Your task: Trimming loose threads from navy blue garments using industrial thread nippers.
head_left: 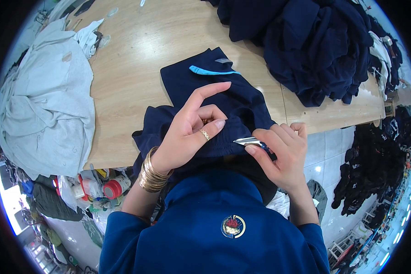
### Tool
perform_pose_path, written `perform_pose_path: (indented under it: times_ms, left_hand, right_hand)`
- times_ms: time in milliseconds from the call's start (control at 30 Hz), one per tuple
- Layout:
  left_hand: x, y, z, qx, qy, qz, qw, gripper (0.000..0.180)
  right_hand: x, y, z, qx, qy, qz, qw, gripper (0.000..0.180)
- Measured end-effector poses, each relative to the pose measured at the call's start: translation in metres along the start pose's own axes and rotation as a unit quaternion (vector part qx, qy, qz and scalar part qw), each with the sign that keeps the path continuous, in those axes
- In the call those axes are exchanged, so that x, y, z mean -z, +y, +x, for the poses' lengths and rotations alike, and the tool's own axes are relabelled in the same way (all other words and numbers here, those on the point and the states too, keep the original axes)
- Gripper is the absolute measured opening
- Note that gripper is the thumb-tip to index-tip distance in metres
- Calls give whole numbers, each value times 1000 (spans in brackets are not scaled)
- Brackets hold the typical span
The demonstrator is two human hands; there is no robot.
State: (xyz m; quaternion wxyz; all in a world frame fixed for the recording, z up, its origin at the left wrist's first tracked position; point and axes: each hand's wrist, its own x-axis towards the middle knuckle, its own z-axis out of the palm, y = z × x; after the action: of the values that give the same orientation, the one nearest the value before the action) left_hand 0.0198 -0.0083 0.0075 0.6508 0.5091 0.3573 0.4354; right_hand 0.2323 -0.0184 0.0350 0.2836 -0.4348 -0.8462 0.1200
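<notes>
Navy garment [249, 98] bunched mid-frame on the wooden surface [123, 68], bare wood toward upper left
Gathered band [219, 145] runs roughly sideways near the surface's lower edge, between the hands. Left hand [182, 130] is loosely curled, index raised, can't tell if it's gripping cloth; right hand [282, 153] pinches silver thread snips [246, 141], tip pointing left at the band.

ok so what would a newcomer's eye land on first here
Probably the gold bangles stacked on the left wrist, and the shiny pointed snips in the fingers of the right hand, over the navy garment at the table's near edge. The bright blue strip lying on that garment also stands out, as does the large navy heap at the table's upper right.
</notes>
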Motion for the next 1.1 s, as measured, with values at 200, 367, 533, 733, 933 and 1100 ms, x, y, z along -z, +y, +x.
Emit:
perform_pose_path:
  times_ms: [200,367,533,733,933,1100]
  left_hand:
    - [1,1,0,5,10,14,1000,59]
    - [-1,-1,-1,8,9,0,1000,59]
    - [-2,-2,-2,14,13,-7,1000,59]
    - [-1,-3,1,15,16,-12,1000,58]
    - [0,3,6,-7,18,-10,1000,56]
    - [-1,3,2,24,-15,-11,1000,54]
  right_hand:
    - [4,0,-2,-1,-15,2,1000,20]
    - [2,-1,-6,0,-21,-13,1000,22]
    - [-1,-2,-7,3,-16,-20,1000,23]
    - [-1,-2,-3,3,-16,-34,999,22]
    - [2,0,3,1,-20,-9,1000,21]
    - [5,13,9,-155,-20,298,942,35]
